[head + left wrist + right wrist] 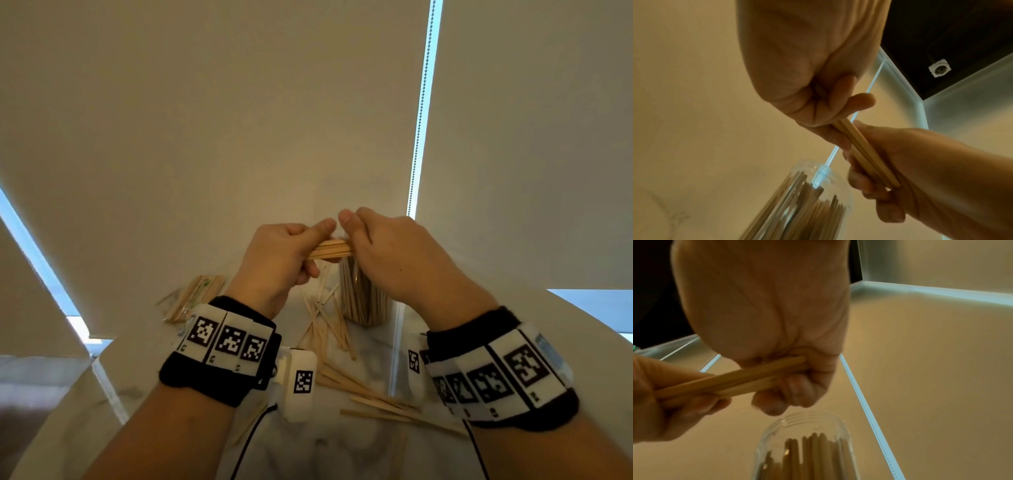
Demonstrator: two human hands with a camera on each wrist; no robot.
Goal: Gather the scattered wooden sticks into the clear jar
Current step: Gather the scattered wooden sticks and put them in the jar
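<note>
Both hands hold one bundle of wooden sticks (330, 249) level in the air, just above the clear jar (364, 294). My left hand (291, 253) grips the bundle's left end and my right hand (373, 250) grips its right end. The left wrist view shows the bundle (865, 152) running between the two fists, with the jar (807, 203) below. In the right wrist view the bundle (731, 382) lies across, and the jar (805, 446) stands underneath, packed with upright sticks. Several loose sticks (329, 325) lie scattered on the white table in front of the jar.
More loose sticks (387, 404) lie near the table's front, between my wrists. A flat pack of sticks (193, 298) rests at the left of the table. Roller blinds (239, 120) close off the back, with a bead chain (419, 137) hanging right of the jar.
</note>
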